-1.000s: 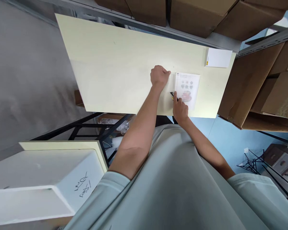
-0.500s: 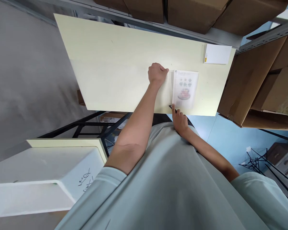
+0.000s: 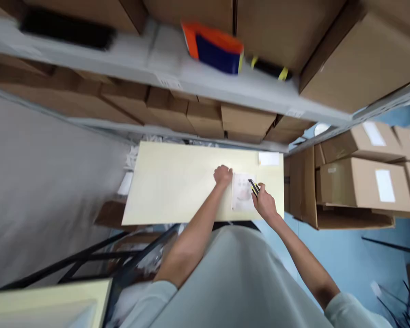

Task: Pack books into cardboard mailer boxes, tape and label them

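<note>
Fabric of a pale grey-green shirt (image 3: 246, 278) is filling the bottom centre of the frame, with a cream-edged piece (image 3: 102, 291) showing at the lower left beside a dark metal frame (image 3: 150, 249). Both forearms are reaching up toward the middle. The right hand (image 3: 265, 203), right of centre, is grasping a black-and-yellow cutter knife (image 3: 255, 187), whose tip is pointing toward the upper left. The left hand (image 3: 222, 175), at the centre, is clenching into a fist, with nothing showing in it. A flat white pack (image 3: 242, 200) with faint printed pictures is lying between the two hands, right of centre; its print is blurring. The knife tip is overlapping the pack's right part in this view, though whether it is touching cannot be told. The left fist is staying close by the pack's upper left corner, contact being unclear. Under them a cream tabletop (image 3: 177, 182) is stretching across the middle, and a small white box (image 3: 269, 158) is sitting at its upper right corner. Above, a grey shelf (image 3: 191, 75) is crossing the frame, bearing an orange-and-blue packet (image 3: 218, 50). Beyond the tabletop, brown cartons (image 3: 205, 118) are standing in a row, while labelled cardboard boxes (image 3: 338, 187) are piling up at the right.
</note>
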{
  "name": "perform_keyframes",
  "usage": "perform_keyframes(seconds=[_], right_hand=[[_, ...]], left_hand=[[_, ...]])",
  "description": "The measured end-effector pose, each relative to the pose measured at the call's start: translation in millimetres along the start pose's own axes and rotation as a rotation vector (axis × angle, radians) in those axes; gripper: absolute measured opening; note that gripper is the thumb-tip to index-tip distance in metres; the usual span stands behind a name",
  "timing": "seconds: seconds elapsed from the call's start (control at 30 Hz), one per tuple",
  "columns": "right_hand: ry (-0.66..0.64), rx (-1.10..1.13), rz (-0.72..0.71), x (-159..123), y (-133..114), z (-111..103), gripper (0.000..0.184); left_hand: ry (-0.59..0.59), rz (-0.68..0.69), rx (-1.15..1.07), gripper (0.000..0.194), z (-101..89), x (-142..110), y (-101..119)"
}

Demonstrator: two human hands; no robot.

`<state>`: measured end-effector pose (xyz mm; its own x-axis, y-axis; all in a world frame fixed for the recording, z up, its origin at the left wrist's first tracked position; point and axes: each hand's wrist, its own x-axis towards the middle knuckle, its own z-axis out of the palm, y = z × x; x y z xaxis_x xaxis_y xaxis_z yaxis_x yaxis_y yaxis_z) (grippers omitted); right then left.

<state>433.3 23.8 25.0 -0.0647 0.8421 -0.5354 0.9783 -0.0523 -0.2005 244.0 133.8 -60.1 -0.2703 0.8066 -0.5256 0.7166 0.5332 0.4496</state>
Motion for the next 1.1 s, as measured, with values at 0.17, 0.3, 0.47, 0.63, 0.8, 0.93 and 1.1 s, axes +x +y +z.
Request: perform_keyframes(seconds=[0.17,0.3,0.47,0.63,0.8,0.93,1.1], right_hand=[[0.388,-0.037,-0.155,58,-5,-115,0.040],[0.689,-0.092,-0.338,105,-31,-217,0.045],[0.711,-0.129,-0.401,155,-65,-289,0.039],[0.645,-0.121,-0.363,181,-79,-301,0.038],[0.811,0.024,-0.490,173,-53,-259,0.042],[0.767,0.257,-0.486,147,15,-133,0.044],[0.359,0.473,-0.032,72,87,49,0.040]], left_hand=[[0.175,0.259,-0.061,0.028,-60.3,-15,77],[0.339,0.544,-0.094,0.029,-116.8,-24,137],[0.464,0.679,-0.120,0.026,-169.6,-32,181],[0.471,0.660,-0.117,0.025,-175.7,-35,170],[0.315,0.490,-0.103,0.023,-118.4,-34,85],[0.105,0.209,-0.139,0.024,-30.6,-59,-19],[-0.079,0.010,-0.129,0.025,60.1,-104,-88]])
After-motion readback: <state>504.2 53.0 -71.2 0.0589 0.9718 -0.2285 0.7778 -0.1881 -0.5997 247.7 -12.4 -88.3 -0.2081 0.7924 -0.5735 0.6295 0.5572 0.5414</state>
